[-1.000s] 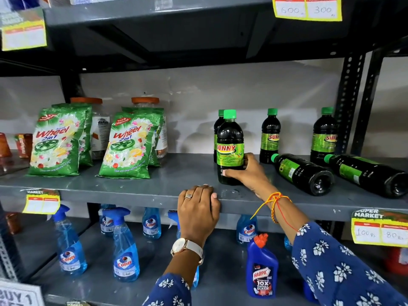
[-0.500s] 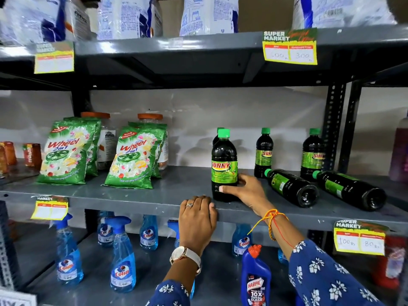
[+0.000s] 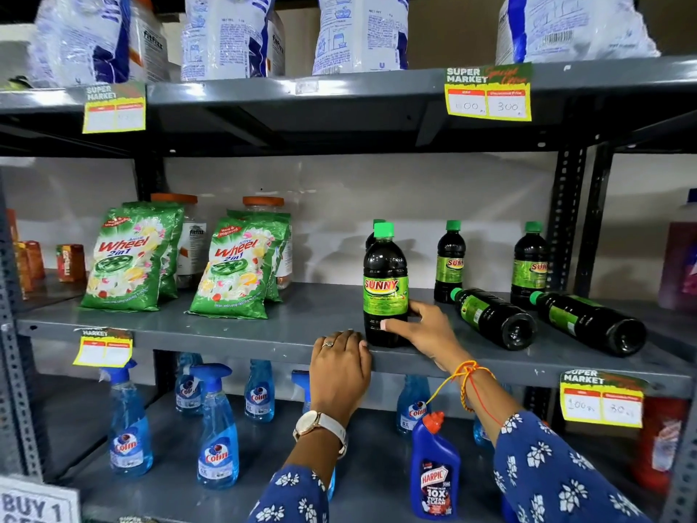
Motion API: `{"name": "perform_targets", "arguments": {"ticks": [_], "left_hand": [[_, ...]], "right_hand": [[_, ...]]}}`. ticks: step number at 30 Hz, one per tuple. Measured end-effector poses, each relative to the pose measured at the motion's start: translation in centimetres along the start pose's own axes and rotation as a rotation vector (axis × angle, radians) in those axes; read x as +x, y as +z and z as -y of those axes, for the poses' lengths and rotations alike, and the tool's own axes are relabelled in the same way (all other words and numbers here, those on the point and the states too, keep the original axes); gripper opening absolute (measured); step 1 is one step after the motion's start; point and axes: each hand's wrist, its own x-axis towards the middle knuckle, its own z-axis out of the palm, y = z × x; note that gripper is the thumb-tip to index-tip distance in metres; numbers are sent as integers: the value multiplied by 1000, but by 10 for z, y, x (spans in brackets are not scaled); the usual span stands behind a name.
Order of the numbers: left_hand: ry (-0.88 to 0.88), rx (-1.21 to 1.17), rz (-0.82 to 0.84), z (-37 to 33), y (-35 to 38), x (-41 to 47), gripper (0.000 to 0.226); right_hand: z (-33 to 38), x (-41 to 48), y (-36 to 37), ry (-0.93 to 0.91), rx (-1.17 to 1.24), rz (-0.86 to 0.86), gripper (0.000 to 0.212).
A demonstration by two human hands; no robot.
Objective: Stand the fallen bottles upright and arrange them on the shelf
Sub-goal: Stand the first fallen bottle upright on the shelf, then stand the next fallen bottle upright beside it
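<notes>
Dark, smooth plastic bottle [image 3: 385, 285] at frame centre looks heavy; right hand [image 3: 418, 328] grasps its lower body, left hand [image 3: 341, 366] rests curled on the shelf edge [image 3: 226, 339].

head cam | faces forward, slightly down | close to shelf [image 3: 264, 334]

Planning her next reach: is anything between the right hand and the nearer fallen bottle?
Nothing visible: only bare grey metal shelf lies between the right hand and the nearer fallen dark green-capped bottle.
</notes>
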Motion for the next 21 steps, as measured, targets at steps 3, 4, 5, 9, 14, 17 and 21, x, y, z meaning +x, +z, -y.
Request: {"name": "perform_targets", "arguments": {"ticks": [3,4,5,9,14,17,21], "left_hand": [[-5,1,-7,2,4,-1,30],[-13,-7,1,3,6,-1,31],[-27,-20,12,3,7,-1,32],[-62,-121,-39,1,12,-1,36],[-223,-591,-395,-24,3,-13,42],[142,-472,-295,-64,9,-12,35],[191,-245,-102,-124,26,8,28]], "right_hand": [[0,-1,-1,11,11,12,41],[-1,-1,-1,12,18,18,42],[-1,-1,-1,15,26,26,43],[2,-3,-11,81,44,60,73],[14,-1,-76,-55,-182,-340,56],[23,9,-107,19,-612,-364,23],[19,22,-96,231,-1187,-106,35]]}}
